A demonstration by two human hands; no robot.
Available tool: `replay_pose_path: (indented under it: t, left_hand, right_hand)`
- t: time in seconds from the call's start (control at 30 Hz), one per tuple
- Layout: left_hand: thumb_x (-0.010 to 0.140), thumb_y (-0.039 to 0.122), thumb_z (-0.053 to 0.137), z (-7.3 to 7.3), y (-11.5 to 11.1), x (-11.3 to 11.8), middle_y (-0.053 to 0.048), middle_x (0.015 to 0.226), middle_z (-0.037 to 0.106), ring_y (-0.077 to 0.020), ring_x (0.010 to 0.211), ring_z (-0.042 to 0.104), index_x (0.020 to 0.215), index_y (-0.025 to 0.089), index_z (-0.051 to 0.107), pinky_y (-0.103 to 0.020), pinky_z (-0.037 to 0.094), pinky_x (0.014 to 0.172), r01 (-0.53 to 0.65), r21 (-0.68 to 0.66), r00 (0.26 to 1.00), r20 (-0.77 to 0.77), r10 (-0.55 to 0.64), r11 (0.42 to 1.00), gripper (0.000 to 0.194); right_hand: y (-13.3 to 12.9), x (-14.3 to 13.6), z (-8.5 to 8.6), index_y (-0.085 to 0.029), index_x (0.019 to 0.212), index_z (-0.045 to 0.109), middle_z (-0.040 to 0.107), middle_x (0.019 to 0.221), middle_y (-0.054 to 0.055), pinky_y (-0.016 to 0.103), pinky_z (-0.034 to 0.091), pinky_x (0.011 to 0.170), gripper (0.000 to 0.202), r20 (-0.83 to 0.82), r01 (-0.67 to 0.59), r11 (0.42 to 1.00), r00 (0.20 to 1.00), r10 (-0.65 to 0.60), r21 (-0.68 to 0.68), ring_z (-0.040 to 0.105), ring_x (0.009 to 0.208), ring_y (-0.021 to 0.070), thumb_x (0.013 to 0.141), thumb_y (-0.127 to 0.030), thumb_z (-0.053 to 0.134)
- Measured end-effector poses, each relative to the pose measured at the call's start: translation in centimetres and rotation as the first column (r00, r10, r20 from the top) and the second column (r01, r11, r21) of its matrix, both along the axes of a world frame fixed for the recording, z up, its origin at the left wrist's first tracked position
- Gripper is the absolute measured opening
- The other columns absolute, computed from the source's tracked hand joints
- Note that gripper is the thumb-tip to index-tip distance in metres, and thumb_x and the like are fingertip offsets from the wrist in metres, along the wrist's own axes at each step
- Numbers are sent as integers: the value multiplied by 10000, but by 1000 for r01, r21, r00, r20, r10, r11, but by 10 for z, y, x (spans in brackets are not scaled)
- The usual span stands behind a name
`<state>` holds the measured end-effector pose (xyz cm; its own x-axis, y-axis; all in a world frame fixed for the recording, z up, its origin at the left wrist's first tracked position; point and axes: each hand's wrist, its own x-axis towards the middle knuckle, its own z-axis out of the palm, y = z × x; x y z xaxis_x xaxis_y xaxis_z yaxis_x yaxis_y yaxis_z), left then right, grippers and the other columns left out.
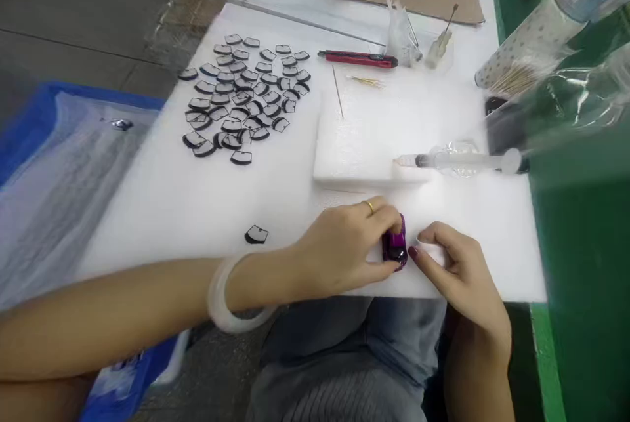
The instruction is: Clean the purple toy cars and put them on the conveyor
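Note:
My left hand (361, 241) is closed around a small glossy purple toy car (396, 241), its fingers on the far end and its thumb at the near end. The car rests at the front edge of the white table. Just right of it is my right hand (450, 264), thumb and index finger bent into a pinch beside the car. Something pale shows at the index fingertip, too small to make out. A single black-edged clear piece (256, 234) lies left of my left hand. Many similar black-edged pieces (241, 97) are spread over the table's left side.
Beyond my hands is a white foam block (354, 146), with a syringe (457, 161) at its right. A red pen-shaped cutter (359, 59), a thin needle-like rod (337, 92) and small bottles (438, 48) lie farther back. A blue crate (37, 123) stands at left.

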<state>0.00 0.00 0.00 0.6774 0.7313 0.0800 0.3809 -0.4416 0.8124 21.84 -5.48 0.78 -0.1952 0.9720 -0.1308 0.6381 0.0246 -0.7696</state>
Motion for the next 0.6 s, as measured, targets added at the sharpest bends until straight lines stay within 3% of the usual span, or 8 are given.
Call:
replay_pose_path:
  t: [0.17, 0.3, 0.43, 0.53, 0.6]
  left_hand:
    - [827, 310, 688, 2, 10, -5, -7, 933, 598, -164, 784, 586, 1013, 166, 551, -288, 430, 644, 110, -75, 991, -62, -115, 991, 272]
    - [850, 321, 680, 1, 11, -9, -40, 1024, 608, -201, 841, 601, 1235, 161, 505, -300, 435, 642, 152, -21, 974, -166, -153, 988, 452]
    - [884, 362, 658, 3, 9, -11, -73, 1105, 598, -211, 851, 613, 1350, 171, 476, -290, 434, 618, 191, 41, 948, -268, -173, 981, 535]
    - [899, 402, 648, 4, 8, -12, -72, 1089, 601, -198, 812, 613, 1361, 173, 478, -286, 433, 614, 199, 71, 934, -314, -168, 977, 543]
    - [903, 420, 645, 4, 8, -12, -69, 1074, 608, -198, 812, 613, 1356, 179, 482, -287, 432, 619, 205, 98, 931, -328, -163, 974, 538]
  right_hand:
    - [-2, -8, -3, -208, 803, 524, 495, 706, -52, 238, 321, 524, 162, 36, 43, 999, 998, -44, 22, 415, 597, 96, 924, -280, 604]
    - [-2, -18, -2, -201, 739, 485, 457, 658, -59, 240, 304, 506, 252, 101, 107, 992, 988, -113, 71, 385, 568, 93, 888, -317, 652]
    - [-1, -23, -2, -200, 746, 482, 461, 645, -65, 236, 291, 475, 242, 136, 65, 995, 988, -75, 80, 367, 528, 82, 893, -291, 652]
    - [-5, -20, -6, -195, 752, 482, 478, 655, -57, 232, 301, 473, 243, 118, -10, 976, 993, -16, 217, 388, 531, 79, 905, -248, 663]
    - [-11, -16, -10, -190, 755, 485, 476, 650, -48, 232, 314, 481, 231, 63, -33, 923, 998, 10, 382, 409, 540, 83, 897, -169, 665]
